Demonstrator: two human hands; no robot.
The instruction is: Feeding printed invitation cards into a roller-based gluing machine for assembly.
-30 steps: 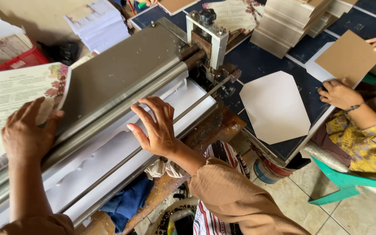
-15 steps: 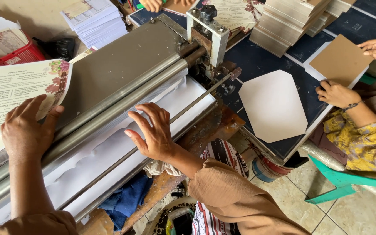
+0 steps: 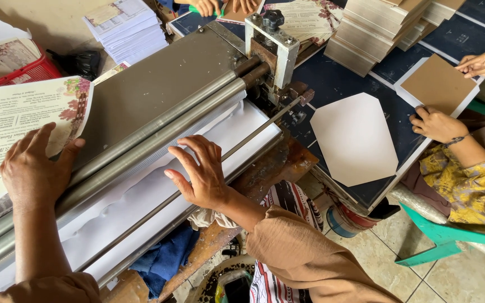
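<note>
1. Left hand (image 3: 35,168): lies palm down, fingers spread and nearly flat, on the lower edge of a printed sheet with a floral corner (image 3: 21,120); it presses the sheet rather than gripping it. The sheet rests at the left end of the grey metal roller machine (image 3: 152,84), on its flat top plate.
2. Right hand (image 3: 200,171): open, fingers splayed and slightly curved, with the fingertips resting on the white paper sheet (image 3: 152,185) that lies on the machine's near side, below the two long steel rollers (image 3: 158,134). Nothing is clasped. A thin steel rod (image 3: 265,122) runs along the sheet and passes beneath the hand.
3. Roller frame: an upright metal bracket topped by a black knob (image 3: 272,19) holds the rollers' right end.
4. Dark blue work table (image 3: 343,84), right of the machine: bears a white six-sided card blank (image 3: 355,137) and stacks of pale card (image 3: 377,28).
5. Co-worker in a yellow patterned sleeve (image 3: 472,179), at the right edge: both hands rest on a brown cardboard square (image 3: 436,84).
6. Background, upper left: a stack of white printed sheets (image 3: 127,28) and a red plastic basket (image 3: 26,73).
7. Below the machine: a blue cloth (image 3: 166,258) and a turquoise plastic chair (image 3: 450,241) on a tiled floor.
</note>
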